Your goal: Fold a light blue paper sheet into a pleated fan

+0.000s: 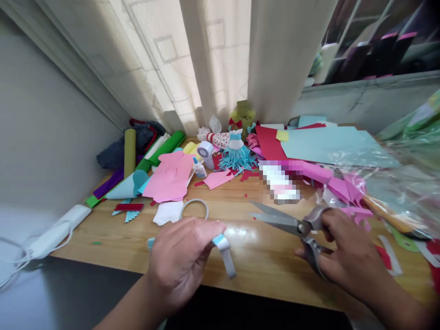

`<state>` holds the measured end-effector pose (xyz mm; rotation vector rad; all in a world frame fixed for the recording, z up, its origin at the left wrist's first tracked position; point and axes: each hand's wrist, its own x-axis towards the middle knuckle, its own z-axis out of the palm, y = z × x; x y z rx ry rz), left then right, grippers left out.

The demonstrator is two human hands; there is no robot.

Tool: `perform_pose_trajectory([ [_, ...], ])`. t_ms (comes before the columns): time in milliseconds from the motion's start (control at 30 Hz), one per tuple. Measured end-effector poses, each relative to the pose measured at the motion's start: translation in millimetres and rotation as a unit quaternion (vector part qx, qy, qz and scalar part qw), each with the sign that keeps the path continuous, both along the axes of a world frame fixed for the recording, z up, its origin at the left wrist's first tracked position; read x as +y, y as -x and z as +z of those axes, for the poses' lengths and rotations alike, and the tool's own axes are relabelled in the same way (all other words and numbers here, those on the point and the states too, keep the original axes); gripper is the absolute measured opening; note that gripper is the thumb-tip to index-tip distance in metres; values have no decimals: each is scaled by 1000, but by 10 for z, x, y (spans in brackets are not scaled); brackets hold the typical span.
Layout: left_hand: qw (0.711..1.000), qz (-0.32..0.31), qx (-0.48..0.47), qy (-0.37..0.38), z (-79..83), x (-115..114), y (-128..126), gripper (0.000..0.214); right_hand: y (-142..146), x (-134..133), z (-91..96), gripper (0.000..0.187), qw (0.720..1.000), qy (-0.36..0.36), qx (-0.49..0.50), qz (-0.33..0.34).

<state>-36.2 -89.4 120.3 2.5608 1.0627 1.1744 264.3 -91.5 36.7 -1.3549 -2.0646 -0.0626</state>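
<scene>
My right hand (pixel 347 250) has its fingers through the handles of metal scissors (pixel 285 223), whose blades are parted and point left over the table. My left hand (pixel 185 259) pinches a small light-blue pleated paper (pixel 151 243), mostly hidden by the palm. From between thumb and fingers hangs a white strip (pixel 227 261), its end loose; whether it is tape or paper I cannot tell. A roll of tape (pixel 194 210) lies flat just beyond my left hand, touching a white paper scrap (pixel 168 213). The blades are apart from the strip.
Pink paper (pixel 172 176), a glue bottle (pixel 199 168) and a blue fringed paper figure (pixel 237 153) lie farther back. Light-blue sheets (pixel 337 145) and clear plastic (pixel 388 183) cover the right. Left are a red-and-blue pleated piece (pixel 128 208) and a white power strip (pixel 60 231).
</scene>
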Motion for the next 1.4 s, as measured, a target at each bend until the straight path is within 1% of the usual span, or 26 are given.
perform_pose_trajectory([
  [67, 999, -15, -41, 12, 76, -10, -1, 22, 27, 12, 79, 31, 998, -57, 12, 14],
  [200, 995, -46, -91, 15, 148, -7, -37, 21, 42, 31, 210, 12, 993, -114, 6, 27],
  [267, 993, -51, -105, 15, 160, -13, -68, 21, 34, 32, 262, 8, 988, -146, -18, 47],
  [367, 991, -50, -118, 42, 172, -37, -111, 20, -1, 8, 328, 9, 980, -180, -47, 75],
  [467, 985, -56, -135, 92, 189, -58, -137, 20, -34, -40, 387, 13, 981, -168, -51, 80],
  [533, 979, -73, -150, 115, 203, -64, -147, 21, -31, -67, 423, 17, 985, -157, -38, 62],
  [600, 973, -93, -161, 134, 217, -69, -153, 22, -3, -77, 457, 20, 985, -169, -19, 35],
  [667, 965, -110, -174, 161, 232, -75, -161, 23, 38, -67, 488, 17, 980, -196, -2, 22],
  [733, 955, -125, -193, 186, 249, -84, -171, 23, 70, -46, 515, 12, 975, -222, 0, 26],
  [833, 941, -148, -219, 210, 279, -98, -194, 24, 86, -22, 556, 9, 968, -246, -35, 30],
  [900, 937, -148, -231, 218, 296, -106, -214, 23, 89, -23, 597, 12, 961, -271, -55, 23],
  [1033, 930, -139, -260, 217, 311, -120, -250, 23, 94, -55, 690, 26, 943, -319, -92, -9],
  [1100, 926, -143, -270, 221, 312, -124, -257, 24, 77, -75, 710, 27, 934, -330, -136, -16],
  [1200, 931, -134, -265, 213, 318, -123, -254, 25, 31, -94, 695, 27, 924, -336, -180, -15],
  [1300, 935, -127, -256, 209, 325, -119, -250, 26, -5, -93, 660, 28, 925, -331, -187, -21],
  [1400, 927, -140, -269, 221, 316, -117, -260, 25, -13, -80, 639, 31, 931, -324, -164, -33],
])
